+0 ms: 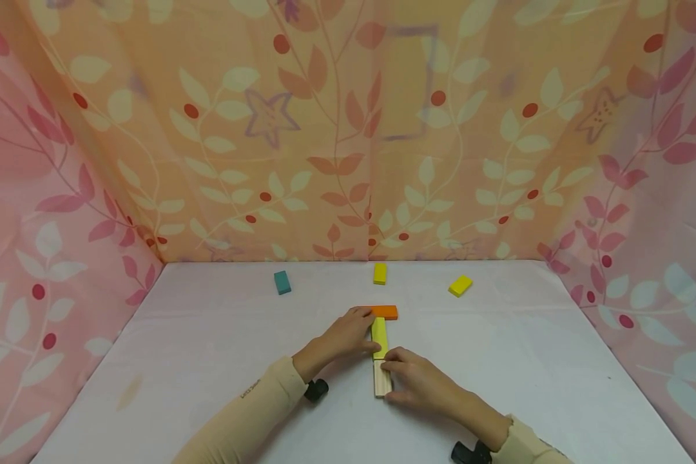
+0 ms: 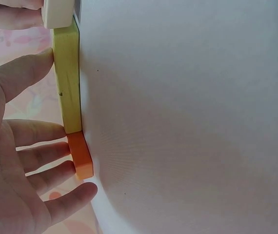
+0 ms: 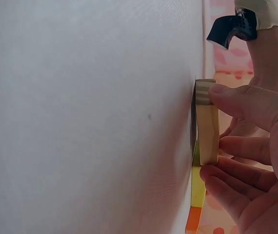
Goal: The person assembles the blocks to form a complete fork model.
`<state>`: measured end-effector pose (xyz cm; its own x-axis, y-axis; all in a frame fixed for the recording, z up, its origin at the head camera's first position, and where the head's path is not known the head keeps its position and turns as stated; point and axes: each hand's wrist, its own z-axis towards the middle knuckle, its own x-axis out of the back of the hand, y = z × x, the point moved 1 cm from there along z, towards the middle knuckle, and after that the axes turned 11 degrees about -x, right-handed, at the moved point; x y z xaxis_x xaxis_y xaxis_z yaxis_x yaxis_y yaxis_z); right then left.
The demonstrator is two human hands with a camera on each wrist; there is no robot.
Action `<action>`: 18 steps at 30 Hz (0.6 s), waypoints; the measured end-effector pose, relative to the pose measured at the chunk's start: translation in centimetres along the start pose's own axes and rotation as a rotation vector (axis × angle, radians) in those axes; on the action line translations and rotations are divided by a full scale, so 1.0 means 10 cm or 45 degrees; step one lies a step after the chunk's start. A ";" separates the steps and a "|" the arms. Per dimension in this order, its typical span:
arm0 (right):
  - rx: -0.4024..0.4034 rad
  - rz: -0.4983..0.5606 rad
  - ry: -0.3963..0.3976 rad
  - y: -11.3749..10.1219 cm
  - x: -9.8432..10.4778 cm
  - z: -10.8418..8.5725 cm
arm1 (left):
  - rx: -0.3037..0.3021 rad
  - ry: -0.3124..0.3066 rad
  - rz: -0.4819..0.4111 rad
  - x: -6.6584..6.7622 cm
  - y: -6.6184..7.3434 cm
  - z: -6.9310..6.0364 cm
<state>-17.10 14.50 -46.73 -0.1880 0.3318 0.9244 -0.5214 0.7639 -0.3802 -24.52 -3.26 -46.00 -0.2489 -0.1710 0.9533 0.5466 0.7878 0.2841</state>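
Note:
On the white table, an orange block (image 1: 386, 312) lies crosswise, and a long yellow block (image 1: 379, 332) runs from its near side toward the person. At the yellow block's near end is a pale plain wooden block (image 1: 379, 381). My right hand (image 1: 422, 381) pinches this wooden block, thumb at its near end and fingers by its far end, as the right wrist view shows. My left hand (image 1: 342, 338) has its fingers extended; fingertips touch the orange block (image 2: 81, 158), while the thumb touches the side of the yellow block (image 2: 68, 83) near its other end.
Behind the orange block lie a small teal block (image 1: 282, 282) at left, a small yellow block (image 1: 379, 274) in the middle and another yellow block (image 1: 460, 285) at right. Patterned cloth (image 1: 336, 142) hangs at the table's back and sides. Each wrist carries a black camera (image 1: 316, 390).

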 end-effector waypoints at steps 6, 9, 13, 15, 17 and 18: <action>0.008 -0.014 0.002 -0.01 0.01 0.00 | -0.011 -0.002 0.004 0.00 0.00 0.00; 0.011 -0.021 0.003 0.00 0.02 0.01 | -0.014 -0.006 0.002 0.01 0.00 0.00; 0.013 -0.026 -0.004 0.01 0.02 0.01 | -0.011 -0.006 0.003 0.02 0.00 0.00; 0.017 -0.024 -0.010 0.01 0.02 0.01 | -0.010 -0.006 0.003 0.02 0.00 0.00; 0.023 -0.024 -0.015 0.02 0.02 0.01 | -0.014 -0.005 0.001 0.02 0.00 0.00; 0.026 -0.024 -0.015 0.02 0.01 0.01 | -0.016 -0.006 0.000 0.02 0.00 0.00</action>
<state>-17.31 14.62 -46.66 -0.1881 0.3107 0.9317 -0.5417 0.7585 -0.3623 -24.53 -3.28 -45.84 -0.2522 -0.1682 0.9529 0.5565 0.7804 0.2851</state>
